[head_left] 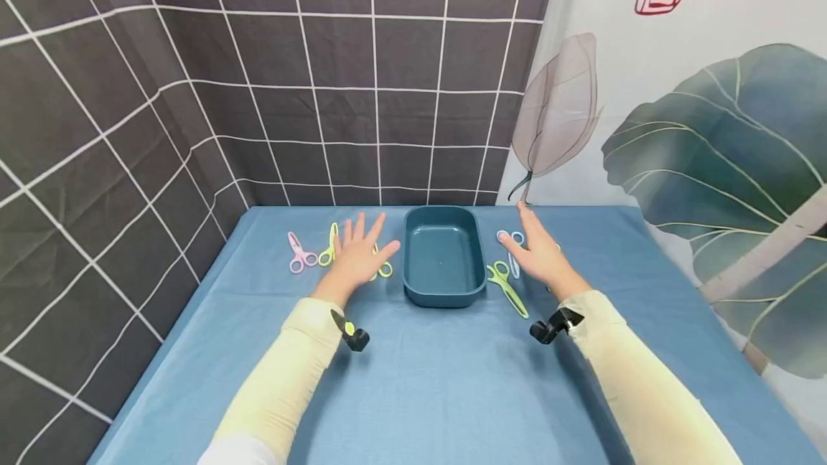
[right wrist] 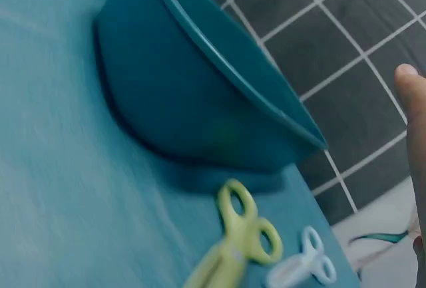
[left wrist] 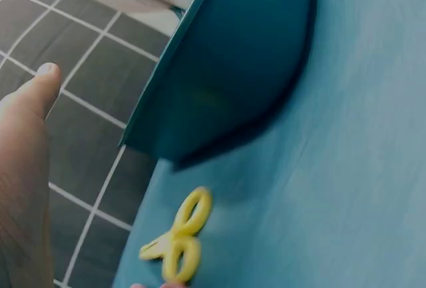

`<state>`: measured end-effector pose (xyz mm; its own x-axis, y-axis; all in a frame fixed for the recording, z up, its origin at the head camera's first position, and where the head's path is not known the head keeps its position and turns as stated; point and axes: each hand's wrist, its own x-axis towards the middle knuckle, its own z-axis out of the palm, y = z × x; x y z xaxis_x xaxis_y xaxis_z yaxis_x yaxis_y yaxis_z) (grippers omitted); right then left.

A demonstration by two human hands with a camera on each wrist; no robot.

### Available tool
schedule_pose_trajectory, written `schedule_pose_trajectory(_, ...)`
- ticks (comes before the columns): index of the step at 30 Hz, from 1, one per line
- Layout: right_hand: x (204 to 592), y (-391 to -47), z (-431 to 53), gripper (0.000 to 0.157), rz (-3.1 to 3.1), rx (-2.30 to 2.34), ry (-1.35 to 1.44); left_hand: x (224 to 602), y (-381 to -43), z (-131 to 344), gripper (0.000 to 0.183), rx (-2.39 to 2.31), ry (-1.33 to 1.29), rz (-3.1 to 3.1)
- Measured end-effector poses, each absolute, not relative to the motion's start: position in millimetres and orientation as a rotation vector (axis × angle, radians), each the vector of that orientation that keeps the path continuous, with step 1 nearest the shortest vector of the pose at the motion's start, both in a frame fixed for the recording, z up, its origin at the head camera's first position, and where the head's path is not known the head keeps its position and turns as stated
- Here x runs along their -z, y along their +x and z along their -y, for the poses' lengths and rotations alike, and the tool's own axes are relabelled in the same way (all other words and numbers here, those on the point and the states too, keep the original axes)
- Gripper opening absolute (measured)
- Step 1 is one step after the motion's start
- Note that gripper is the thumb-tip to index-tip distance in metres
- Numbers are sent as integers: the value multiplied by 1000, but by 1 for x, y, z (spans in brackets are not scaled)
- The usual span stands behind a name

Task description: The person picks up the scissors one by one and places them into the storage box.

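A dark teal rectangular bin [head_left: 444,300] stands on the table between the two hands, and its inside looks bare. My left hand [head_left: 354,258] is spread above the scissors left of the bin, holding nothing. Pink scissors [head_left: 298,253] and yellow scissors [head_left: 326,255] lie there. Another yellow pair [left wrist: 180,238] is partly hidden by that hand in the head view. On the bin's right, my right hand [head_left: 545,257] hovers with fingers extended, also holding nothing. Green scissors [head_left: 507,289] and light blue scissors [head_left: 515,264] lie beside it. Something small behind that hand is mostly hidden.
A blue cloth [head_left: 413,393] covers the table. Behind and to the left hangs a dark curtain with white grid lines [head_left: 336,113]. A white hanging with large leaf prints [head_left: 723,149] is at the right. Each wrist carries a black camera mount [head_left: 557,325].
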<state>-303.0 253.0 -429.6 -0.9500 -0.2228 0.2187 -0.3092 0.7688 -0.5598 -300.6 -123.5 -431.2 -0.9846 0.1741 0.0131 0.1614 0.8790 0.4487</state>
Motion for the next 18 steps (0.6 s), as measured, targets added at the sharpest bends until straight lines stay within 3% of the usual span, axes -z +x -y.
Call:
schedule_pose_trajectory(9, 466, -286, -213, 57, 2742, -1004, 533, 468, -286, 92, 67, -967, 544, -2994)
schedule_pose_trajectory(18, 489, -278, -191, 52, 2675, -887, 584, 495, -282, 86, 60, -1130, 582, -3013)
